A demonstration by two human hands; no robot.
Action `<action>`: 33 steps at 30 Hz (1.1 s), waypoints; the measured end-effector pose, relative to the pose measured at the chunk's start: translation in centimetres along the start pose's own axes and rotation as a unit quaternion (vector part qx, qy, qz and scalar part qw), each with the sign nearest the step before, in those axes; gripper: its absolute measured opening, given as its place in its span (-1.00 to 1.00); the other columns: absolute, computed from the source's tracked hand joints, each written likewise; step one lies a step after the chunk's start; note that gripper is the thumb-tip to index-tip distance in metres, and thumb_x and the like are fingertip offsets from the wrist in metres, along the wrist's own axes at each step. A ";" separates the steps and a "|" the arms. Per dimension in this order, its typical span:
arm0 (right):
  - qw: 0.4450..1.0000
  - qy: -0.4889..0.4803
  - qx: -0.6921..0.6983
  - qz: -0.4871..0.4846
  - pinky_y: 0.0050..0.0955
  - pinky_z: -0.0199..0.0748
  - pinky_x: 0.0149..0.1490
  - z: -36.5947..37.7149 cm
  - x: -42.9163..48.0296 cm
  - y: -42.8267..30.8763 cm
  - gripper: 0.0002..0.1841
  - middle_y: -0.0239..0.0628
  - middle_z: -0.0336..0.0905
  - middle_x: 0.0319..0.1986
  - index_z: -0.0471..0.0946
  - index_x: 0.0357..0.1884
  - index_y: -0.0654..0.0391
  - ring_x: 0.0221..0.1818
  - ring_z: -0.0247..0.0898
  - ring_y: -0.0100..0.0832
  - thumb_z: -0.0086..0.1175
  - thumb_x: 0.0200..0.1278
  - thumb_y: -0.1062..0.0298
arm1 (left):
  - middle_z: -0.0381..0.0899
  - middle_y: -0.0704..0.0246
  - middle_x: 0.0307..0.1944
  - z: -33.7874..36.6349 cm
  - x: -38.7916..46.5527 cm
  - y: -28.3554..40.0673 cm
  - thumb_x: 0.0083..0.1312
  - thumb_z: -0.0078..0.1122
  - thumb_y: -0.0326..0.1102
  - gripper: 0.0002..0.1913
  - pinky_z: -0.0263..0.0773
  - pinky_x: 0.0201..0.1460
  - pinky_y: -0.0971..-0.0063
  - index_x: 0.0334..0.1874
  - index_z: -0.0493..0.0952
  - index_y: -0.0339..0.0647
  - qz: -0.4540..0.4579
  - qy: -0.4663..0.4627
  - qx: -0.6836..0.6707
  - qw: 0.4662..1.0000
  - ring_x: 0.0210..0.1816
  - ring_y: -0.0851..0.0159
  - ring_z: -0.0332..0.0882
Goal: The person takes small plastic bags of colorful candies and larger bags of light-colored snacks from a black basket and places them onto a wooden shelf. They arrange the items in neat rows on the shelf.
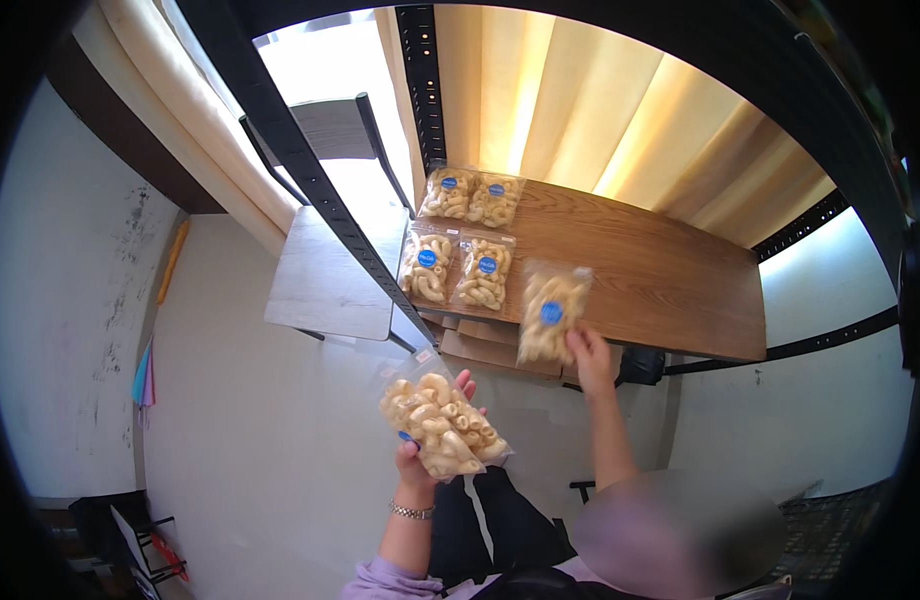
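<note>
My right hand (591, 360) grips the lower edge of a clear bag of curled puffed snacks (554, 307) with a round blue label. That bag is blurred and hangs over the front edge of the wooden shelf (640, 270). Lower down, my left hand (415, 461) supports two overlapping snack bags (445, 420) in front of my body, thumb on top. On the shelf's left end lie two back bags (471, 196) side by side. In front of them sit a left bag (425, 264) and a right bag (485, 270), labels up.
A black slotted metal post (317, 180) rises at the shelf's left front corner. Beyond it stands a chair with a pale seat (340, 270). Cardboard boxes (497, 345) and a black bag (641, 365) lie under the shelf. A yellow curtain (580, 97) hangs behind.
</note>
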State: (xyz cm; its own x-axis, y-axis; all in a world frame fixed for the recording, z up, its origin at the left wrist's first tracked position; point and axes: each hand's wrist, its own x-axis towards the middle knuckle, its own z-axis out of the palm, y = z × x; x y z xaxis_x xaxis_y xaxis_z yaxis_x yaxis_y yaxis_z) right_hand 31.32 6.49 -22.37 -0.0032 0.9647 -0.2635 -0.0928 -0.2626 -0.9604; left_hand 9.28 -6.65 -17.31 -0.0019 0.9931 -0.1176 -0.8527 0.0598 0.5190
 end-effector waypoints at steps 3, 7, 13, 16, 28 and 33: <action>0.992 0.078 -0.093 -0.025 -0.50 0.39 -0.14 -3.4 7.1 1.8 -0.59 -0.24 0.53 -0.26 0.39 0.05 0.32 -0.22 0.45 -0.45 -0.04 0.29 0.22 | 0.15 0.14 0.25 -2.5 -1.5 -0.4 -0.07 0.24 0.12 -0.06 0.17 0.26 0.02 0.32 0.04 -0.15 -0.028 0.022 -0.018 0.999 0.27 0.03 0.15; 0.903 0.174 -0.363 -0.147 -0.34 0.36 -0.01 -2.3 9.6 1.2 -0.59 -0.02 0.43 -0.05 0.39 0.09 0.24 -0.08 0.42 -0.19 -0.02 0.24 0.25 | 0.32 0.22 0.13 -5.0 -2.7 -0.6 0.01 0.21 0.02 -0.21 0.28 0.20 0.11 0.25 0.16 -0.20 -0.027 0.041 -0.037 0.998 0.14 0.09 0.34; 0.769 0.084 -0.553 -0.309 -0.23 0.26 0.14 -0.2 9.4 1.0 -0.58 -0.02 0.15 0.22 0.36 0.13 0.14 0.17 0.20 -0.07 -0.06 0.23 0.26 | 0.31 0.19 0.16 -4.5 -2.4 -0.2 0.09 0.12 -0.15 -0.30 0.30 0.19 0.21 0.27 0.12 -0.26 -0.065 0.090 -0.071 0.991 0.16 0.12 0.34; 0.800 0.098 -0.511 -0.297 -0.21 0.22 0.18 -0.4 13.7 1.0 -0.55 -0.07 0.13 0.24 0.32 0.15 0.13 0.22 0.14 -0.06 -0.06 0.23 0.22 | 0.32 0.20 0.15 -4.8 -2.5 0.0 0.13 0.08 -0.15 -0.33 0.29 0.20 0.21 0.26 0.13 -0.26 -0.089 0.098 -0.069 0.989 0.15 0.12 0.34; 0.757 0.056 -0.594 -0.267 -0.19 0.17 0.21 4.0 19.7 -2.0 -0.43 -0.05 0.10 0.25 0.26 0.15 0.14 0.21 0.14 -0.04 0.01 0.16 0.04 | 0.29 0.22 0.18 -3.0 -2.7 -0.1 0.21 0.00 -0.10 -0.37 0.23 0.23 0.20 0.27 0.12 -0.24 -0.096 0.124 -0.043 0.987 0.18 0.14 0.31; 0.702 0.119 -0.625 -0.319 -0.17 0.14 0.22 3.5 19.6 -2.2 -0.47 -0.03 0.10 0.25 0.28 0.13 0.17 0.23 0.11 -0.04 0.02 0.18 0.09 | 0.25 0.24 0.21 -2.8 -1.3 -0.3 0.25 -0.05 -0.06 -0.38 0.19 0.25 0.23 0.29 0.10 -0.22 -0.120 0.134 0.025 0.983 0.21 0.16 0.27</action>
State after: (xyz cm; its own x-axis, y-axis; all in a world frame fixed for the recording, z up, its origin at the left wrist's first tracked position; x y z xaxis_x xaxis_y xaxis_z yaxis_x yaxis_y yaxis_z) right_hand 27.97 26.03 -25.13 -0.1774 0.9023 0.3928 0.9474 0.2646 -0.1799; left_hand 8.13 -8.25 -19.68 0.0526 0.8878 -0.4573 -0.8184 0.3007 0.4897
